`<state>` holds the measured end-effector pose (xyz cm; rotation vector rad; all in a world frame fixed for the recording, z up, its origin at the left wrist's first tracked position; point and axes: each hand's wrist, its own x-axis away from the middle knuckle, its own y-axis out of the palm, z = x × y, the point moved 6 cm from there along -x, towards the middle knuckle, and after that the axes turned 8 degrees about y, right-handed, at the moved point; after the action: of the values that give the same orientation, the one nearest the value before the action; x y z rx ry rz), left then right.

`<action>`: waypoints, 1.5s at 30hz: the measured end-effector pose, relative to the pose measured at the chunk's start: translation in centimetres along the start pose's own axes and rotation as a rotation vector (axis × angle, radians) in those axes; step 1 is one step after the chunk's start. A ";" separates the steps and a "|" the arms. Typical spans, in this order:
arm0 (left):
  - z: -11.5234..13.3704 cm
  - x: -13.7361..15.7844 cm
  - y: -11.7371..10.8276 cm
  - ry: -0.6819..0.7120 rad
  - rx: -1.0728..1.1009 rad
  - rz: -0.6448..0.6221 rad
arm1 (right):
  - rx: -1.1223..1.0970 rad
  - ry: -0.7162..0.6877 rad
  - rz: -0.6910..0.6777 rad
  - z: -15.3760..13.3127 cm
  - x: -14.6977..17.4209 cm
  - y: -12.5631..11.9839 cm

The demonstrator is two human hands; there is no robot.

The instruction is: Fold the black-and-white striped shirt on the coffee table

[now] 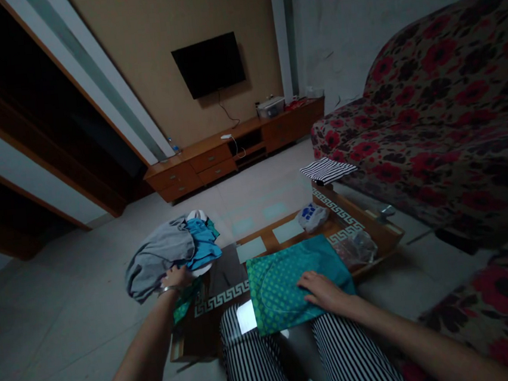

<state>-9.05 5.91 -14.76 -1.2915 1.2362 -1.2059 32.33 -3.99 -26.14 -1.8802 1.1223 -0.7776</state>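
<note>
My left hand (176, 277) reaches onto a loose pile of clothes at the left end of the glass-topped coffee table (221, 294). Its fingers are apart on the near edge of a grey garment (159, 253), their tips partly sunk in the folds. Beside that lies a bright blue garment (204, 242), and green cloth (182, 310) shows below the wrist. In front of my knees a teal garment with a green dotted pattern (284, 277) is spread as a flat, folded rectangle. My right hand (323, 291) rests flat on its right part, fingers stretched out.
A folded striped garment (327, 170) lies at the table's far right corner. Under the glass sit a plastic bag with blue marks (313, 216) and another clear bag (357, 249). A flowered sofa (443, 106) stands at right, a TV cabinet (215, 161) at the back.
</note>
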 end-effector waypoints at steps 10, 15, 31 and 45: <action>17.2 6.4 7.9 0.861 0.103 -0.062 | -0.183 -0.071 0.067 0.4 -0.5 2.1; 20.0 7.4 8.5 0.965 0.138 -0.155 | -0.234 -0.042 0.063 0.9 0.3 1.3; 24.5 9.3 4.3 0.891 0.547 -0.287 | -0.614 0.224 0.213 -7.3 2.0 3.2; 24.9 10.5 0.4 0.888 0.819 -0.186 | -0.905 0.200 0.212 -5.4 4.0 -1.6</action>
<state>15.77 -4.59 -16.44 -0.2324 0.9780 -2.2397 30.30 -8.82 -21.67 -2.3549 1.9934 -0.3441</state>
